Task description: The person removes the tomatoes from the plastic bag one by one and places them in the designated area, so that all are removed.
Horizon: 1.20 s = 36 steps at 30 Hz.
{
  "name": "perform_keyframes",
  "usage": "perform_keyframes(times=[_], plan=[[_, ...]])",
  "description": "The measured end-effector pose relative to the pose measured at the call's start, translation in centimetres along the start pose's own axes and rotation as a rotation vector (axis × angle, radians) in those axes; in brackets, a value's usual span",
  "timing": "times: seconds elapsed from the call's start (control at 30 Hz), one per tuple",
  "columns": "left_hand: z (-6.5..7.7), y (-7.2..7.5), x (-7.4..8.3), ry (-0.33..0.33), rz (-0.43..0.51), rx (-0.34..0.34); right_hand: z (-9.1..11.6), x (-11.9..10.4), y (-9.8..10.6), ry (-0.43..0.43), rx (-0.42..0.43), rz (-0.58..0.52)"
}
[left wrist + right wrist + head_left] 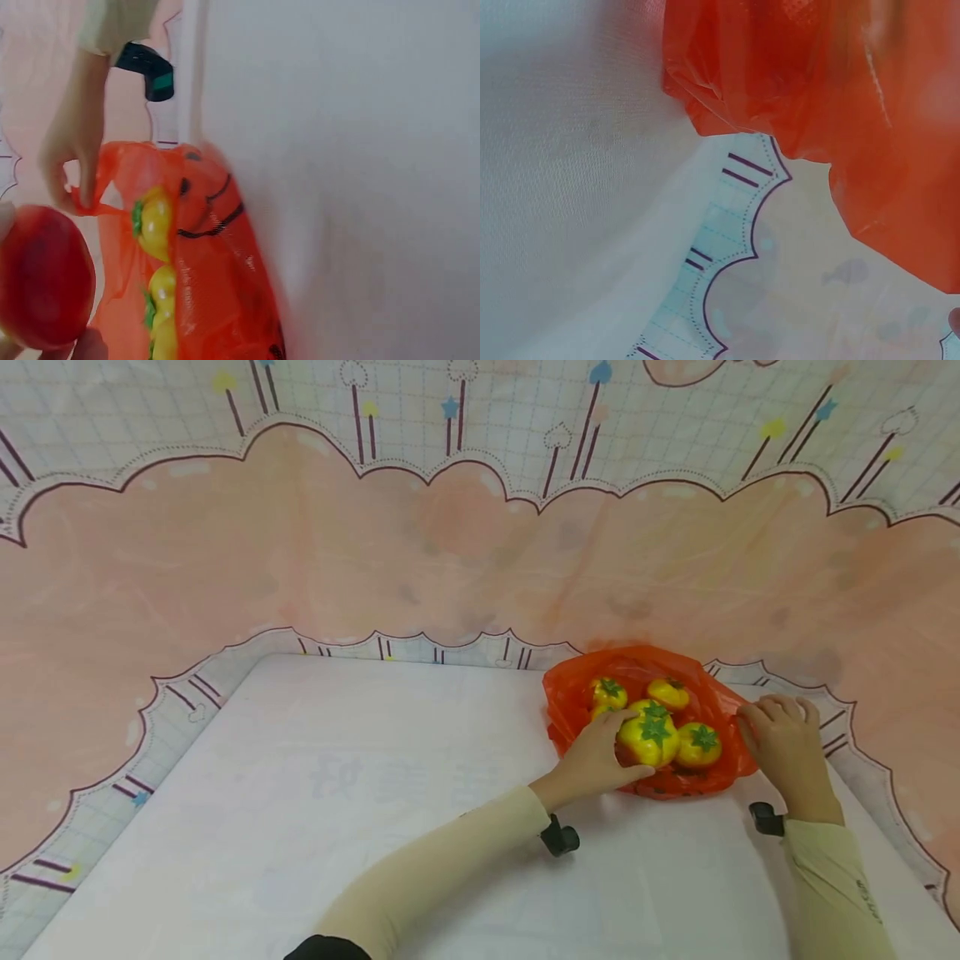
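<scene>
In the head view my left hand (588, 758) holds a yellow tomato (647, 745) with a green star-shaped top, over an open red plastic bag (566, 681). From the left wrist, the underside of that held tomato (46, 277) looks red. Several more yellow tomatoes (699, 745) with green tops sit inside the bag. On the bag's right side, my right hand (786, 743) pinches the rim between thumb and fingers. The left wrist view shows this right hand (75, 154) pulling up a bit of the film. Only red film (780, 67) fills the upper right wrist view.
The bag stands on a white table (337, 793), close to its far right corner. Behind it hangs a pink and white patterned cloth (420, 552), which also runs along the table's sides. A black wrist device (561, 837) shows beneath the left forearm.
</scene>
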<state>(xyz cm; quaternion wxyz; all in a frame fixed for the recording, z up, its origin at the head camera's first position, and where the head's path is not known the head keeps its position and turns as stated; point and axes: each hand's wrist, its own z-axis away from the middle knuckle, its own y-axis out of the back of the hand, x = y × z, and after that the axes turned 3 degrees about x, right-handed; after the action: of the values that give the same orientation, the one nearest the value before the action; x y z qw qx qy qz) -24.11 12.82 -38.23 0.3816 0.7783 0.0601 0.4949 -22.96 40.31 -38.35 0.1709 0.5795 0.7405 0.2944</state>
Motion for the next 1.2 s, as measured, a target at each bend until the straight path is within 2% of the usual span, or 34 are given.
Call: perform_keyframes(times=[0.13,0.4,0.6,0.8,1.07,1.2], plan=[[0.3,1.1,-0.3,-0.024,0.081,-0.027,0.0,0.0,0.0,-0.005,-0.005,-0.007],[0.5,2.9,-1.4,-0.002,0.196,-0.114,0.0,0.2,0.2,-0.016,0.005,-0.032],[0.7,4.3,-2.6,0.002,0.227,-0.171,0.1,0.2,0.1,-0.047,-0.024,-0.022],[1.4,5.3,-3.7,0.000,0.247,-0.179,0.3,0.0,-0.1,-0.044,-0.023,-0.021],[2.3,6.5,-4.9,0.006,0.367,-0.176,0.2,0.1,-0.1,-0.041,-0.023,-0.022],[2.8,7.0,-5.6,0.009,0.393,-0.178,0.1,0.0,-0.1,-0.042,-0.029,-0.020]])
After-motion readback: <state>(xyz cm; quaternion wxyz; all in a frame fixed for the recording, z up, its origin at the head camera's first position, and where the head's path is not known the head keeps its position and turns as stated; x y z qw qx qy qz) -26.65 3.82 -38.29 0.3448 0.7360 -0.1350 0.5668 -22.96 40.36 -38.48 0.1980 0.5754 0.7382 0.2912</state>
